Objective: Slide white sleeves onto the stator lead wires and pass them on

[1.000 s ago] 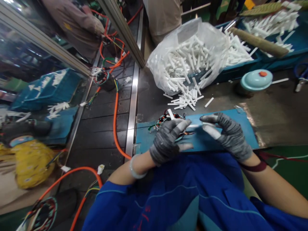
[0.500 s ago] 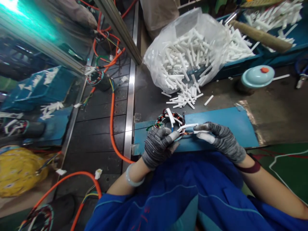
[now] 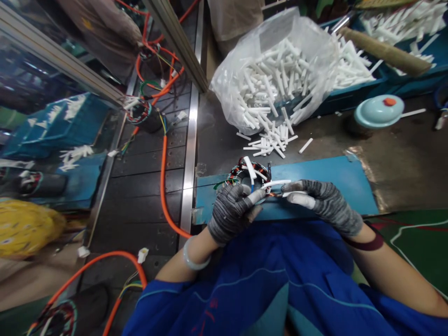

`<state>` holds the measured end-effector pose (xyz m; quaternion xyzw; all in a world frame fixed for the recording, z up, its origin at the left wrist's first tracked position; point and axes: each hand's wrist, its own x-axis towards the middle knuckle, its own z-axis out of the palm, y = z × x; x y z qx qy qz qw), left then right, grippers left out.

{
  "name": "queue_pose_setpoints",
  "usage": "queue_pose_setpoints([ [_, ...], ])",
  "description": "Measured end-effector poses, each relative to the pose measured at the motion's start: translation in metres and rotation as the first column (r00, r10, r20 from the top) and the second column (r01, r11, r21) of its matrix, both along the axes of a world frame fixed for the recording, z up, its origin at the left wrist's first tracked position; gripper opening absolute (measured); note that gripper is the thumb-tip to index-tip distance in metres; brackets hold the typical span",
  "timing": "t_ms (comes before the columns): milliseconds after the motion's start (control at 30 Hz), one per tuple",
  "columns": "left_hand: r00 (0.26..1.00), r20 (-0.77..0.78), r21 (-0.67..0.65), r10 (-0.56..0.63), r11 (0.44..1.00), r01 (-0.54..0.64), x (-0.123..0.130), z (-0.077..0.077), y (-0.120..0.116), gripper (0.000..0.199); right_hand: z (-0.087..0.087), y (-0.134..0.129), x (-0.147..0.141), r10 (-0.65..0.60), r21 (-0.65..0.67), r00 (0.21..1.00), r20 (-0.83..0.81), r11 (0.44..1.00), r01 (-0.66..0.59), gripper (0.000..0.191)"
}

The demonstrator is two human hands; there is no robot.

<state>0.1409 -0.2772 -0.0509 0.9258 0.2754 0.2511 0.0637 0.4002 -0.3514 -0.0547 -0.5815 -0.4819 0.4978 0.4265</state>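
Note:
A motor stator (image 3: 249, 173), a ring of windings with coloured wires, lies on the blue mat (image 3: 336, 186). My left hand (image 3: 233, 208), in a grey knitted glove, is closed at its near rim, with fingertips on the wire leads. My right hand (image 3: 324, 204), gloved alike, pinches a thin white sleeve (image 3: 293, 193) between thumb and fingers, level with a copper-coloured wire end from the stator. Just above it, another white sleeve (image 3: 280, 183) runs from the stator to my right fingertips. A wider white sleeve (image 3: 249, 167) stands up on a blue wire at the ring.
Beyond the mat, a clear plastic bag (image 3: 227, 88) spills white sleeves (image 3: 271, 140). Blue bins, a hammer (image 3: 385, 51) and a light-blue lidded container (image 3: 379, 112) stand right. Left runs a conveyor (image 3: 140, 200) with an orange cable (image 3: 163, 186) and more stators. A co-worker's sleeve (image 3: 105, 23) is far left.
My hands hold nearly the same pose at the stator. The view has shifted slightly. At the left edge, the yellow patterned cloth has moved up and left.

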Motion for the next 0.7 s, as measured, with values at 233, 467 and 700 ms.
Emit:
queue_pose_setpoints([
  [233,1.0,0.027,0.011,-0.012,1.0,0.011,0.002,0.003,0.0,0.03,0.007,-0.01,-0.005,-0.263,0.144,0.956,0.128,0.959,0.245,0.029],
  [467,0.999,0.039,-0.015,0.004,1.0,-0.004,0.003,-0.001,0.0,0.028,0.009,-0.01,-0.031,-0.279,0.322,0.838,0.468,0.938,0.133,0.031],
  [700,0.999,0.032,0.01,-0.01,1.0,0.01,0.003,0.0,0.001,0.028,-0.002,-0.017,-0.039,-0.391,0.531,0.571,0.722,0.842,-0.095,0.016],
])
